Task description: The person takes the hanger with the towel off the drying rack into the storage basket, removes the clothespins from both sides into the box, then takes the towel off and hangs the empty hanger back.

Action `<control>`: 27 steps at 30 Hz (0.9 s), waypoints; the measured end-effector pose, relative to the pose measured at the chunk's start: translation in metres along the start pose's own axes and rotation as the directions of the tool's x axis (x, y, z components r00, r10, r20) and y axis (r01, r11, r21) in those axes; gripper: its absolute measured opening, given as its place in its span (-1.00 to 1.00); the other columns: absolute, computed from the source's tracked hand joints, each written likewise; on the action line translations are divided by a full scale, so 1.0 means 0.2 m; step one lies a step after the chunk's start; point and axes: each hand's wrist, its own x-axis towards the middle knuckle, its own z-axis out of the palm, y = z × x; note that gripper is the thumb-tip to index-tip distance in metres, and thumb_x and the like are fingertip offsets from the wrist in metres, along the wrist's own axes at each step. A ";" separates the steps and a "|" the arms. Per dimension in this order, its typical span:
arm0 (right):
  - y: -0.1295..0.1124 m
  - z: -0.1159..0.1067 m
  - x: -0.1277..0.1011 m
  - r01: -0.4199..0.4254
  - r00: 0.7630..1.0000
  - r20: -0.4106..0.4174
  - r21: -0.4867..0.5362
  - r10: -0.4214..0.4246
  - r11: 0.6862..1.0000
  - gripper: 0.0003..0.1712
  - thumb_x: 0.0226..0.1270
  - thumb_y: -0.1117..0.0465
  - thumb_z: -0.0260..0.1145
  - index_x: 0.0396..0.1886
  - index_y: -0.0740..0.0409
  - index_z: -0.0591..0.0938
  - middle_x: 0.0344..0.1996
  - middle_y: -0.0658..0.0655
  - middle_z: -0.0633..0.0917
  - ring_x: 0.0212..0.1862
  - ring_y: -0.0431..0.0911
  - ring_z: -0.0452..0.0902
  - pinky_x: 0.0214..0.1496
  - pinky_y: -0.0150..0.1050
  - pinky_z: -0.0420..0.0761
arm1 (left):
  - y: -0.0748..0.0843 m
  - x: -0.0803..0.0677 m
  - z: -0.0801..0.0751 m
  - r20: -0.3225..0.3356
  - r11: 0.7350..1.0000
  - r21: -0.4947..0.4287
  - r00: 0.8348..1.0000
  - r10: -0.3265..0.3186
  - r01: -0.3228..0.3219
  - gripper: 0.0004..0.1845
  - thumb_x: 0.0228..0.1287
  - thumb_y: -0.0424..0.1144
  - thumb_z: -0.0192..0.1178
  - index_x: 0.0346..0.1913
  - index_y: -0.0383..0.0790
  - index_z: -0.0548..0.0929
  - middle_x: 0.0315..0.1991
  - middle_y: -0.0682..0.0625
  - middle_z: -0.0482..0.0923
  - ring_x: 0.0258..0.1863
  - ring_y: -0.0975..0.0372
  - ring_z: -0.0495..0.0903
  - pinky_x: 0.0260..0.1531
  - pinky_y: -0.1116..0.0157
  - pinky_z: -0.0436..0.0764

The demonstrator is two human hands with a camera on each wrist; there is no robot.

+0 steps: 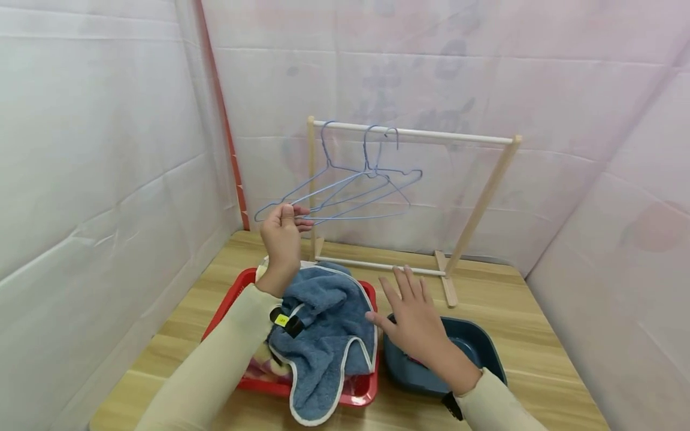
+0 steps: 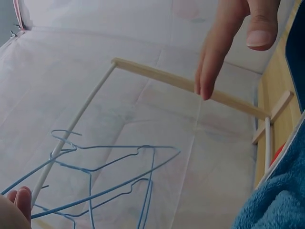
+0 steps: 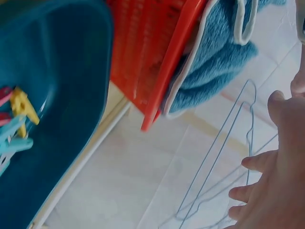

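Nearest the lens: two cream sleeves reaching forward over a wooden surface [image 1: 496,287]. Left hand [image 1: 281,234] raised, fingers pinching the lower end of one blue wire hanger [image 1: 302,200] that hangs with two others on the white rail of a small wooden rack [image 1: 487,188]. Right hand [image 1: 415,323] relaxed and spread, grasping nothing, hovering over a dark blue basin [image 1: 487,353] with coloured pegs [image 3: 14,121] inside. Just left of the basin, touching or nearly so, a red basket [image 1: 223,311] with a blue towel [image 1: 323,329] draped across it and spilling over the near rim.

Judged step: taking a hanger from the rack, with its hook not yet off the rail. Next move likely calls for lifting the pinched hanger up and clear of the rail without dragging the neighbouring hangers, which look overlapped with it, then bringing it down toward the towel; free right hand well placed to steady the others or gather the cloth.
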 end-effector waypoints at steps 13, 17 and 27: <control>0.09 -0.04 -0.05 -0.061 0.998 0.031 0.006 0.061 0.998 -0.02 0.39 -0.45 0.08 0.60 -0.01 0.17 0.61 0.26 0.01 0.64 0.20 -0.32 0.56 0.33 -0.26 | -0.02 0.01 0.12 0.040 0.997 -0.072 0.999 0.018 -0.015 -0.67 0.61 -0.32 -0.08 -0.19 -0.56 0.57 -0.21 -0.36 0.66 -0.51 0.32 0.67 -0.31 0.39 0.73; 0.09 -0.05 -0.07 -0.050 0.999 0.017 -0.023 0.050 0.998 -0.03 0.39 -0.41 0.14 0.59 0.02 0.19 0.59 0.28 0.04 0.63 0.22 -0.26 0.56 0.33 -0.25 | -0.01 0.03 0.17 0.056 0.996 -0.090 0.998 0.034 -0.029 -0.69 0.60 -0.34 -0.08 -0.25 -0.49 0.57 -0.22 -0.33 0.67 -0.51 0.29 0.69 -0.31 0.36 0.74; 0.09 -0.03 -0.06 -0.031 0.998 0.054 -0.029 0.032 0.999 -0.03 0.38 -0.42 0.13 0.59 0.02 0.20 0.59 0.28 0.06 0.62 0.25 -0.21 0.56 0.34 -0.26 | 0.00 0.06 0.29 0.051 0.992 -0.095 0.995 0.087 -0.082 -0.73 0.60 -0.33 -0.06 -0.19 -0.48 0.57 -0.16 -0.38 0.67 -0.47 0.26 0.71 -0.25 0.33 0.74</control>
